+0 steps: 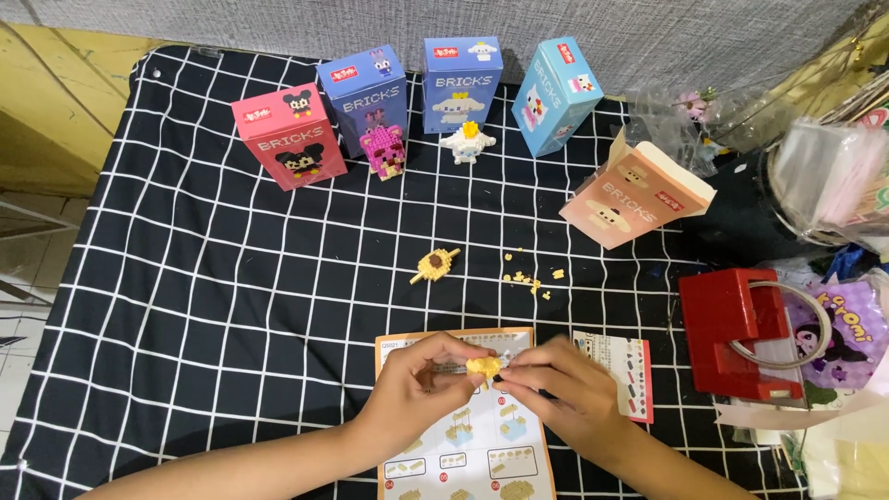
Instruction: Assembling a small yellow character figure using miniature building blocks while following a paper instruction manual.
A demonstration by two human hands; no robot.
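A person is working at a table under a black cloth (pixel 185 278) with a white grid. At the far edge, from left to right, a pink box (pixel 287 139), a purple box (pixel 363 93), a blue box (pixel 461 81) and a light blue box (pixel 554 93) are standing, with a pink figure (pixel 381 151) and a white figure (pixel 468 143) in front of them. Near the middle, a tan brick piece (pixel 434 265) and loose bricks (pixel 532 278) are lying.

At the near edge, the left hand (pixel 417 384) and right hand (pixel 556 389) are meeting over an instruction sheet (pixel 463 444), fingertips pinching a small yellow brick piece (pixel 482 367) between them. Pressing well probably means steadying it with one hand, aligning the studs and squeezing straight.

To the right, an opened peach box (pixel 634 199) is lying tilted, and a red tape holder (pixel 736 333) is sitting.
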